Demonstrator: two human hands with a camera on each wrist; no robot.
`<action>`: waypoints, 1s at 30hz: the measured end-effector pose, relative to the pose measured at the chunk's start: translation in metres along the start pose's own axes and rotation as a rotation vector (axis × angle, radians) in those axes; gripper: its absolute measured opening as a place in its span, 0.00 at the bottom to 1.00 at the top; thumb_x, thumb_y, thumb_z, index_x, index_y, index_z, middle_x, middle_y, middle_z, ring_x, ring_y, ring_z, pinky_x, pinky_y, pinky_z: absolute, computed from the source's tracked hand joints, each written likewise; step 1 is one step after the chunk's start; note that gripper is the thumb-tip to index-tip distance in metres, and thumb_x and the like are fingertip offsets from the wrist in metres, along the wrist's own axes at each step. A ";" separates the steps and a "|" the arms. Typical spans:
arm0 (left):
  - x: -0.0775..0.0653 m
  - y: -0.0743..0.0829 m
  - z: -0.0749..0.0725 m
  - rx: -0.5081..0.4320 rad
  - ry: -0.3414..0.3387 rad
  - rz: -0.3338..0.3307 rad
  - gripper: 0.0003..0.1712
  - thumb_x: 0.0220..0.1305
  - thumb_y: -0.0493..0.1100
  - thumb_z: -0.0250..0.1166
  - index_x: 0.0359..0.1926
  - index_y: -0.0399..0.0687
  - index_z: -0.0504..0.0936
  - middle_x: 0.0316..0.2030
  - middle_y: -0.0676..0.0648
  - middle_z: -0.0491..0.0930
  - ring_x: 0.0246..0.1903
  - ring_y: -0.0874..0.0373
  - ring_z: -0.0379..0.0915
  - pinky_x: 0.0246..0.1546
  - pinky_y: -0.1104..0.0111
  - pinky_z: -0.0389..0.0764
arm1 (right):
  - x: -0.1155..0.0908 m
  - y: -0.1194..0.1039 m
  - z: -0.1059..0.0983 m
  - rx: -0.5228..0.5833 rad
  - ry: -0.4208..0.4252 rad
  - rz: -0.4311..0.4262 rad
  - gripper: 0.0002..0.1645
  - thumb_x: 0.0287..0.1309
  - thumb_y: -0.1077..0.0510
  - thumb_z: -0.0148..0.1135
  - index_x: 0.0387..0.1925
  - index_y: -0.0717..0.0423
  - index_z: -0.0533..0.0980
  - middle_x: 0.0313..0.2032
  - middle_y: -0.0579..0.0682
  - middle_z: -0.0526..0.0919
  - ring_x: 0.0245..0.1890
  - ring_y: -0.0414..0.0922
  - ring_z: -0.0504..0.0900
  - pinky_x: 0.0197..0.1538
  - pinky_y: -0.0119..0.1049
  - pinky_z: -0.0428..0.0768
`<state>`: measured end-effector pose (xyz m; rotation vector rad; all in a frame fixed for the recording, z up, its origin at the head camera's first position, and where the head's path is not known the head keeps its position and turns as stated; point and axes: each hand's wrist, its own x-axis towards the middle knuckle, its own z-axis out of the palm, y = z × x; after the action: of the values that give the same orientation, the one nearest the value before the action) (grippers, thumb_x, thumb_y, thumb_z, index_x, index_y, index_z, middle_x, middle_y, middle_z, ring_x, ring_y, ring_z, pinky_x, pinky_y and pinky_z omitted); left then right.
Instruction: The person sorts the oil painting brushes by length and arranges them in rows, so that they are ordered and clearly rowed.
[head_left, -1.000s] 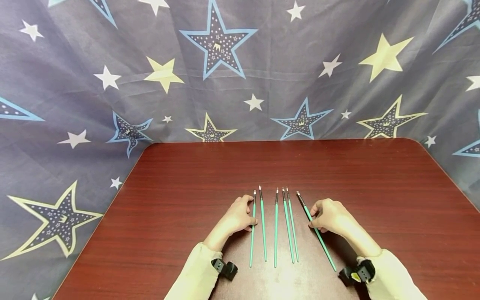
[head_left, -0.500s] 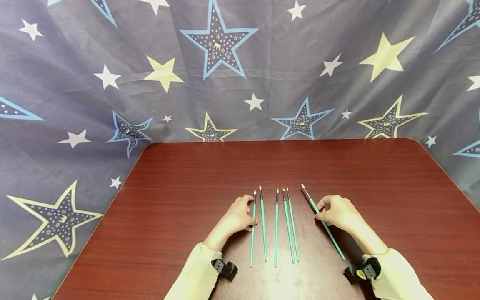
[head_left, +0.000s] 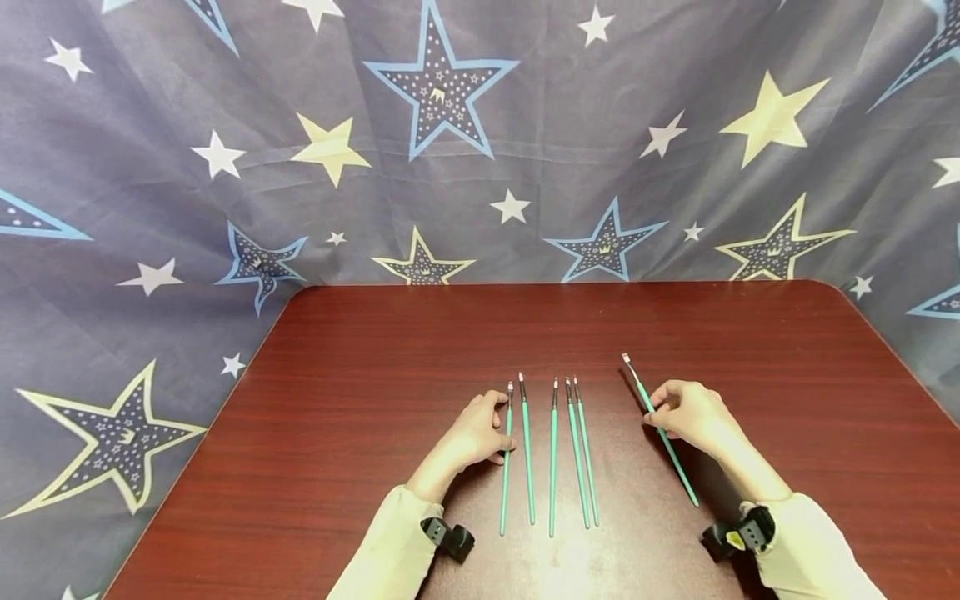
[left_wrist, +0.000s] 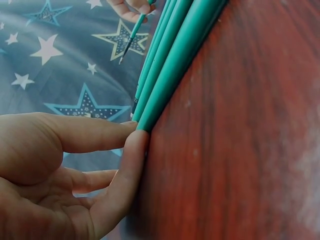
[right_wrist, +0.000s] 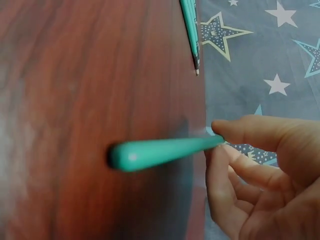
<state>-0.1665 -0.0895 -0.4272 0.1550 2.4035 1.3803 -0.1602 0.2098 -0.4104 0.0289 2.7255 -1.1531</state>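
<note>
Several green-handled paintbrushes [head_left: 552,450] lie side by side on the dark red table [head_left: 375,358], bristles pointing away from me. My left hand [head_left: 498,429] rests beside the leftmost brush [head_left: 505,487], its fingertips [left_wrist: 136,137] touching the handle. My right hand [head_left: 655,414] pinches another green paintbrush [head_left: 678,471] at mid-handle and holds it tilted above the table, off to the right of the row. In the right wrist view the thumb and fingers [right_wrist: 225,131] grip that brush [right_wrist: 160,151], with the row [right_wrist: 190,25] beyond it.
A dark blue cloth with stars [head_left: 450,150] hangs behind and around the table. The table's far edge [head_left: 555,283] and rounded corners are in view. A small black camera is strapped to each wrist.
My right hand has lifted its brush and carried it right and away from the row, the bristle tip now pointing farther up the table. The left hand has stayed put.
</note>
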 end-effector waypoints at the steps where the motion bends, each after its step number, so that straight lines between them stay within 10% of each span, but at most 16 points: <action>1: 0.000 -0.001 0.000 -0.005 0.000 0.000 0.38 0.46 0.25 0.66 0.59 0.33 0.62 0.34 0.40 0.62 0.18 0.57 0.71 0.16 0.69 0.83 | 0.000 0.001 -0.001 0.008 -0.004 -0.001 0.15 0.47 0.56 0.66 0.36 0.61 0.74 0.26 0.49 0.81 0.24 0.40 0.80 0.29 0.33 0.85; 30: 0.003 -0.005 -0.001 -0.033 -0.009 0.007 0.37 0.46 0.25 0.66 0.59 0.34 0.61 0.33 0.41 0.61 0.17 0.58 0.71 0.17 0.70 0.84 | 0.019 0.030 -0.030 0.102 -0.014 -0.051 0.29 0.52 0.60 0.62 0.54 0.67 0.66 0.26 0.55 0.81 0.23 0.44 0.81 0.27 0.36 0.86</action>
<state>-0.1692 -0.0918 -0.4319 0.1612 2.3731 1.4185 -0.1814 0.2515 -0.4149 -0.0347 2.6678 -1.3004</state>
